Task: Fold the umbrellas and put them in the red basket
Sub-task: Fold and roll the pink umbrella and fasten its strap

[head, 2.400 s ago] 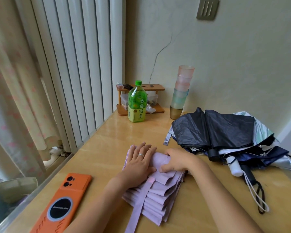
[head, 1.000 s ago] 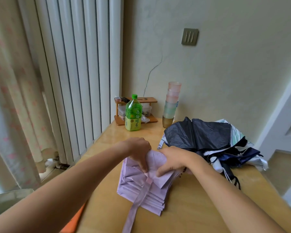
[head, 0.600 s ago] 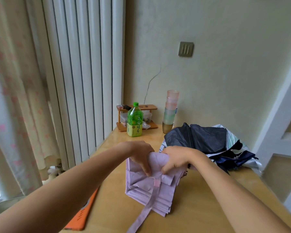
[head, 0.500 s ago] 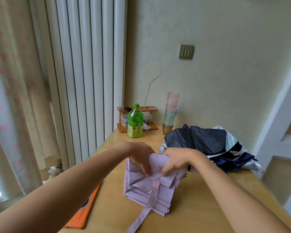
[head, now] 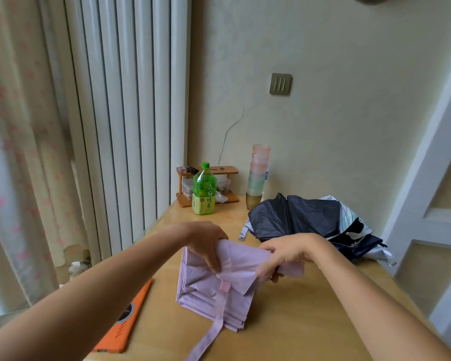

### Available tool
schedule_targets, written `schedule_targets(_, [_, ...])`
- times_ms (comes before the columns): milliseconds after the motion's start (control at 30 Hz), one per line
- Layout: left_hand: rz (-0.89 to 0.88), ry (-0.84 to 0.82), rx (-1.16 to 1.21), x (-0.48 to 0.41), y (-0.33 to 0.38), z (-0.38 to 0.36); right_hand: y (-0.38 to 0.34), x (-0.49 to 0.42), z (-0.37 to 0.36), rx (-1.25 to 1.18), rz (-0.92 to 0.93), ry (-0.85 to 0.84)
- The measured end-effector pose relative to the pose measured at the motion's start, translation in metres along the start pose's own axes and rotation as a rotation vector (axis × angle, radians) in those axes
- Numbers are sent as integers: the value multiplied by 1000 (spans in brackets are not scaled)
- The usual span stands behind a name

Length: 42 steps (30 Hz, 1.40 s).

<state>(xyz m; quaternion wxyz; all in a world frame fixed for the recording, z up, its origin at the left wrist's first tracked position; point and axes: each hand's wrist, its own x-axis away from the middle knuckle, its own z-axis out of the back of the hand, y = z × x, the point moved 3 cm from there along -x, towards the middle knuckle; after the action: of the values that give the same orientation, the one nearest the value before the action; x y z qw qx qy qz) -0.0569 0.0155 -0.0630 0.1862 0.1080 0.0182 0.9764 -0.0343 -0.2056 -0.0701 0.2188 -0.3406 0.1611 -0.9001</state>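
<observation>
Lilac umbrella: you've got the lilac umbrella [head: 201,290] mid-table, near the front edge, its canopy gathered into flat stacked pleats.
Handling: it looks soft, light and slippery; my read is those pleats will spring apart if you ease off, while the hidden shaft inside stays stiff.
Where to hold: pinch the pleat stack by its top fold, close to the strap root, and hold the bundle tight while you roll.
Look: pale lilac and matte, with crisp creases and layered edges fanned at the lower right.
Strap: the closure strap [head: 217,316] trails loose toward the front edge, not yet wrapped.
Left hand: your left hand [head: 206,241] curls over the top fold, thumb pressing into the cloth.
Right hand: your right hand [head: 284,256] pinches the right end of the fabric.
Dark umbrellas: a pile of dark umbrellas [head: 294,217] waits unfolded by the table's right edge.
Red basket: not in view.
Table: on the wooden table [head: 310,321] there's an orange phone [head: 120,332] at the left edge and a green bottle [head: 204,190] and stacked cups [head: 258,175] along the back edge.
</observation>
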Motion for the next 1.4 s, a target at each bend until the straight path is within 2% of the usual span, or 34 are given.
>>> schedule_targets(67, [39, -7, 68, 1, -10, -3, 6, 6, 1, 31, 66, 4])
schedule_targets(167, [85, -36, 180, -2, -19, -9, 10, -2, -3, 267, 90, 220])
schedule_targets(333, [129, -101, 380, -8, -30, -21, 16, -17, -19, 460, 113, 629])
schedule_targets(467, [135, -134, 432, -8, -32, -25, 17, -30, -34, 659, 195, 825])
schedule_targets(667, [106, -215, 472, -8, -25, -31, 32, -47, -30, 403, 207, 898])
schedule_targets(767, [78, -242, 472, -8, -19, -31, 36, -52, -28, 312, 197, 841])
schedule_targets(900, [101, -199, 396, -13, -21, -33, 37, -51, -30, 256, 179, 769])
schedule_targets(1000, [98, -167, 404, -16, -25, -34, 35, -46, -32, 285, 191, 764])
schedule_targets(1133, [82, -167, 446, -17, -26, -35, 36, -45, -34, 483, 208, 914])
schedule_targets(1267, [71, -196, 503, -17, -20, -37, 42, -49, -35, 548, 157, 1062])
schedule_targets(1400, [84, -204, 488, -18, -16, -38, 34, -41, -31, 565, 118, 1005])
